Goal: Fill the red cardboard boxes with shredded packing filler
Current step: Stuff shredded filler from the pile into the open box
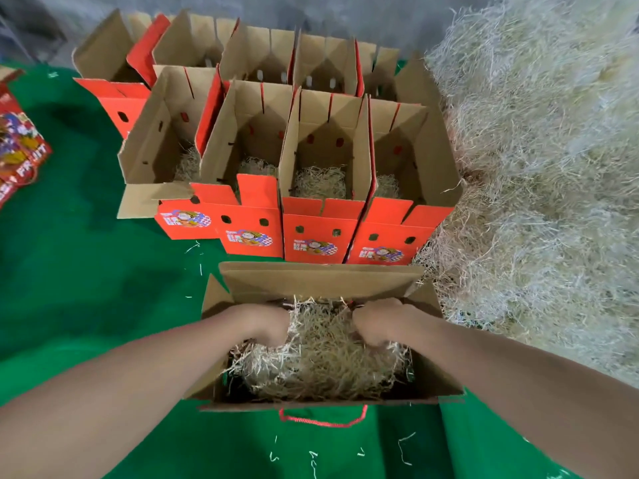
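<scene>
An open cardboard box (318, 281) with a red rope handle (323, 421) stands right in front of me on the green cloth. Pale shredded filler (321, 357) lies heaped inside it. My left hand (266, 323) and my right hand (375, 324) are both down in the box, fingers curled into the filler. Behind it stands a row of red boxes (316, 233) with their flaps up, each with some filler at the bottom. A second row of open boxes (262, 53) stands farther back.
A big heap of loose shredded filler (539, 167) fills the right side, touching the boxes. Flattened red boxes (19, 146) lie at the far left. Loose strands (403, 447) are scattered on the green cloth (86, 271).
</scene>
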